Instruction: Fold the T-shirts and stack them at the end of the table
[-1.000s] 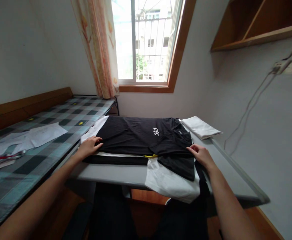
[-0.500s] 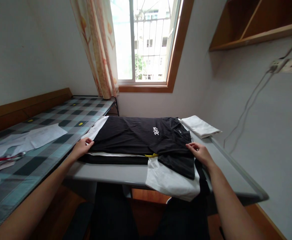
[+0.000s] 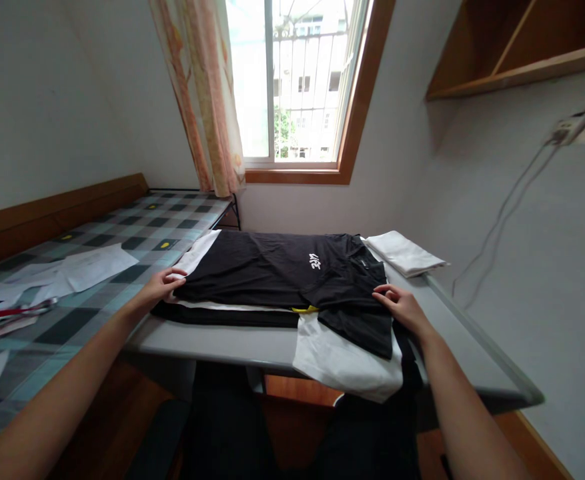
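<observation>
A black T-shirt (image 3: 257, 267) with white chest lettering lies front up, lightly creased, over a white garment (image 3: 347, 360) on the gray table (image 3: 222, 342). The left hand (image 3: 165, 283) pinches its hem corner; the right hand (image 3: 402, 307), its shoulder. The wooden wall shelf (image 3: 522, 73) has dim, divided compartments.

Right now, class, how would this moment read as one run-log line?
left hand: at hem corner of black shirt | right hand: at its shoulder | white garment: showing beneath | folded white cloth: on table
</observation>
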Demonstrator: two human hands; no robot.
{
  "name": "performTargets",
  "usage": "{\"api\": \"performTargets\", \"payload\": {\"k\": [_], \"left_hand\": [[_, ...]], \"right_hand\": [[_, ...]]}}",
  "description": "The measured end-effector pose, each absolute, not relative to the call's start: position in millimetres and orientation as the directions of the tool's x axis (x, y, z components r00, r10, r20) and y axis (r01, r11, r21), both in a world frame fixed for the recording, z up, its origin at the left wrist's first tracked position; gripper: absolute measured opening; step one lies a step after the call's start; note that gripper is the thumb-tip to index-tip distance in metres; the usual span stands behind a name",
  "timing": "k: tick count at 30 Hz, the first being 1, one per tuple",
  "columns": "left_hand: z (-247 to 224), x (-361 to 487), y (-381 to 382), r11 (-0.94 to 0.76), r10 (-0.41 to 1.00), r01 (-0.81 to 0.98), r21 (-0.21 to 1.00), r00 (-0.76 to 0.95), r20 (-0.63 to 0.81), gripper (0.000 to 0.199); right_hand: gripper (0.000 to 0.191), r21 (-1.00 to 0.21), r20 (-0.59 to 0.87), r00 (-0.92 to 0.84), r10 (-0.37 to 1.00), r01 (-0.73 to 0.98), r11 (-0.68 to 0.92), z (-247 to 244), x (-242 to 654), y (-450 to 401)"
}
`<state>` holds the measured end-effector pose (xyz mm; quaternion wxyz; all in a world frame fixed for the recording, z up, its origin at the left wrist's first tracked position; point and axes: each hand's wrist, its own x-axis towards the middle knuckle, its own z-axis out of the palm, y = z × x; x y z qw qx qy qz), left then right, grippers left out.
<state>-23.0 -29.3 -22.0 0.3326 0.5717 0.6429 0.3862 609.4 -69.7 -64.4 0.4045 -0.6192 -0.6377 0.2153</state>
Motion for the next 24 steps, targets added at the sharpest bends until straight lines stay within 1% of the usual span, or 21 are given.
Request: {"api": "performTargets", "payload": {"k": [2,4,6,11,15,18,24], "left_hand": [[-20,-24,-32,0.002,0.988,0.413,0.911,-0.139,0.061,0.060],[-18,-22,-35,-0.026,0.985,0.400,0.916,-0.144,0.091,0.060],[-15,-19,-38,-0.032,0.990,0.444,0.895,-0.112,0.091,0.061],[-15,-18,-42,-0.010,1.000,0.609,0.793,0.004,0.010,0.060],[-20,-29,-41,-0.001,0.998,0.582,0.813,-0.056,0.041,0.060],[-27,-37,-41,-0.006,0.993,0.550,0.835,-0.092,0.068,0.059],[-27,-37,-43,-0.008,0.994,0.596,0.803,-0.080,0.069,0.052]], "right_hand": [[0.053,-0.777,0.245,0.096,0.965,0.615,0.136,-64,609,-70],[0.053,-0.774,0.246,0.098,0.964,0.619,0.134,-63,608,-70],[0.053,-0.766,0.252,0.101,0.963,0.628,0.134,-62,607,-70],[0.053,-0.744,0.270,0.105,0.957,0.653,0.139,-61,606,-70],[0.051,-0.731,0.305,0.111,0.946,0.664,0.158,-63,611,-69],[0.048,-0.733,0.297,0.100,0.950,0.661,0.160,-63,614,-70],[0.047,-0.767,0.273,0.114,0.955,0.625,0.145,-62,616,-73]]}}
